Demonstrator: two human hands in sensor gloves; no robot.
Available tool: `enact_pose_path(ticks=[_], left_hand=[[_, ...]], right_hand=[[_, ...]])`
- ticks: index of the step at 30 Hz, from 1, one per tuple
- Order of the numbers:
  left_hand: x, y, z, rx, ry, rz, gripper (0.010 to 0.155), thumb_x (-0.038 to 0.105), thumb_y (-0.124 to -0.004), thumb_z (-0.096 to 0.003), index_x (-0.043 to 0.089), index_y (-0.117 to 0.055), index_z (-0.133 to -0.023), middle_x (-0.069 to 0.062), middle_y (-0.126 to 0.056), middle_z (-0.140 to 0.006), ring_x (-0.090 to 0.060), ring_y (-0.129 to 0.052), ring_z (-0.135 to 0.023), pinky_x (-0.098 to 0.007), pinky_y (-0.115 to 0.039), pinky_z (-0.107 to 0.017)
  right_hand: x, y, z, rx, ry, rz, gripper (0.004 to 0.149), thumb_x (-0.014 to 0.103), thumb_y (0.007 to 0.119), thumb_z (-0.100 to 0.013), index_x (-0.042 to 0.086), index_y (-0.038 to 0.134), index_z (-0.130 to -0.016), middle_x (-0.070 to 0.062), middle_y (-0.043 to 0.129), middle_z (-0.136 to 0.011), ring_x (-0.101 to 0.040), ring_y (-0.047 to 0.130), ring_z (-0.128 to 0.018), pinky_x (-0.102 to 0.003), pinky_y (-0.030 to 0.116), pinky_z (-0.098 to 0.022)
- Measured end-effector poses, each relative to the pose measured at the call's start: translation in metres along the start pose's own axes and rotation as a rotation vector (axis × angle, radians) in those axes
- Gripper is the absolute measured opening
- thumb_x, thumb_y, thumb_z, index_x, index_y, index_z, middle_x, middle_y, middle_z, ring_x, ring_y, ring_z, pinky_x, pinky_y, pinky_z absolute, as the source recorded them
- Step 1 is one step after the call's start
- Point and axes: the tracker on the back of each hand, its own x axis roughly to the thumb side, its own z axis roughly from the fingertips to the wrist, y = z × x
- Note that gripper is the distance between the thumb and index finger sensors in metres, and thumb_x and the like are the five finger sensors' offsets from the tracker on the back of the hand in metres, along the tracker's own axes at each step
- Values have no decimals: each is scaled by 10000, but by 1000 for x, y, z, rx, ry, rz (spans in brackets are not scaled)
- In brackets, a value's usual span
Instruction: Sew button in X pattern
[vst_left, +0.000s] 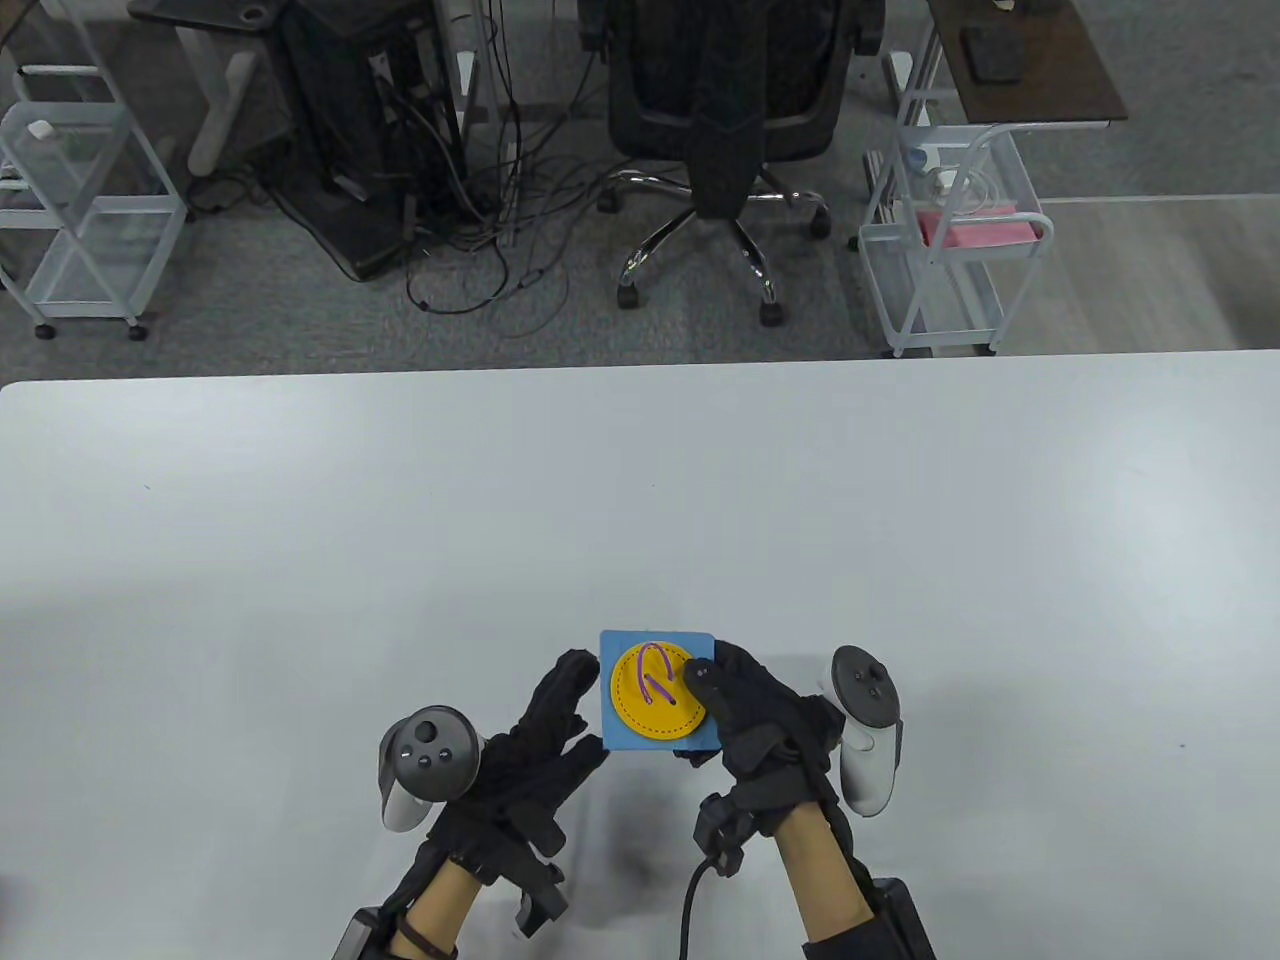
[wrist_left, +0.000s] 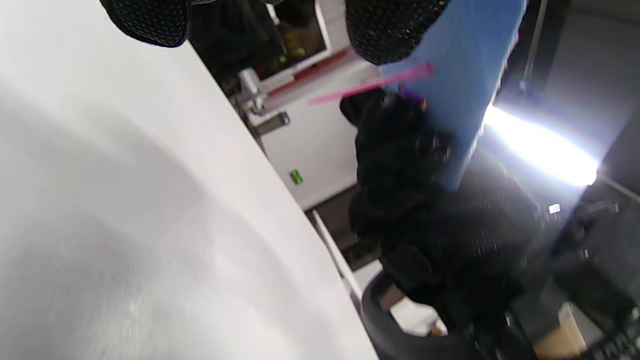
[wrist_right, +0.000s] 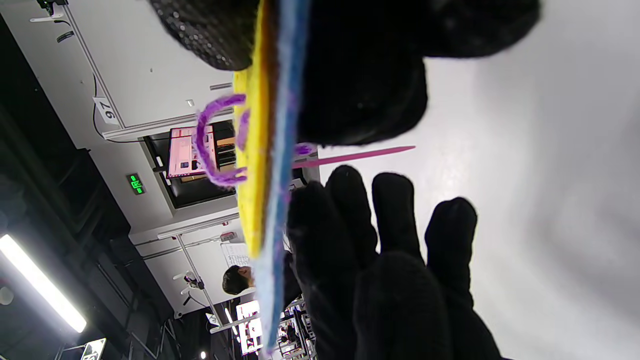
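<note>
Your right hand (vst_left: 745, 715) grips the blue felt square (vst_left: 615, 730) with its yellow button (vst_left: 655, 705) above the bench (vst_left: 640, 500). Your left hand (vst_left: 530, 760) reaches beneath, fingers spread. The pink needle (wrist_right: 360, 156) protrudes below: it may prick you, and the purple yarn (vst_left: 655, 675) loop may snag.

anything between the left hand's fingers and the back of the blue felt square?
Yes. In the right wrist view a pink needle pokes out of the blue felt square, crossing the gap above the left hand fingertips.
</note>
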Motion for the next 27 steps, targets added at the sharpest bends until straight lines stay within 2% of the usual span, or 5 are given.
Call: enact_pose_path(ticks=[6,16,27], left_hand=[[5,-10,-1,7,-30,-28,783,344,-725,-598,-7,-265,-1127,-393,-331,-1136,-672,-564,-953,-666,-675,-646],[8,-13,0,84,-38,-73,650,355,-729,-591,32,-498,-1105,-298,-666,-1057,-501,-893,-812,-512,-851,-538],[9,-11,2,145,-24,-134,528,311,-739,-585,57,-649,-1040,-191,-854,-893,-343,-1018,-625,-410,-910,-435]], right_hand=[[0,7,1,29,-6,11,476,315,696,-573,119,620,-1000,-114,881,-705,-180,971,-348,-367,814,-310],[-3,14,0,46,-3,29,476,314,692,-573,121,614,-1001,-114,871,-713,-190,966,-364,-374,806,-321],[-4,17,0,47,-4,34,476,312,691,-574,120,612,-1002,-117,867,-715,-194,963,-369,-377,804,-325]])
